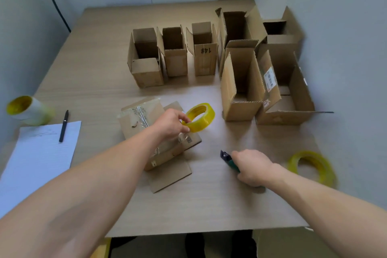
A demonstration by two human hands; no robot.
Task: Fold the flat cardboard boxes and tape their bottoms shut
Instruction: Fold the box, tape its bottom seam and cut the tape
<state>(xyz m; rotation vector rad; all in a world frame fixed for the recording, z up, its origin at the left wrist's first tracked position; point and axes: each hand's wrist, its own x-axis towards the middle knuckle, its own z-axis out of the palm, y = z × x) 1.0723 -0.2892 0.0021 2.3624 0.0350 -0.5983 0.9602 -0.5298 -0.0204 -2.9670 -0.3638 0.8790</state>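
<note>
A folded cardboard box (142, 119) lies on the table in front of me, its taped bottom facing up and one flap spread toward me. My left hand (170, 124) reaches over it and grips a yellow tape roll (201, 117) just off the box's right corner. My right hand (253, 167) holds a green utility knife (227, 158) on the table, the blade end pointing up-left. Several folded boxes (173, 52) stand open at the back and right of the table.
A second yellow tape roll (312, 167) lies at the right, near the wall. A stack of tape rolls (27, 110) stands at the left edge, beside white paper (37, 157) with a black pen (63, 125). Walls close in left, back and right.
</note>
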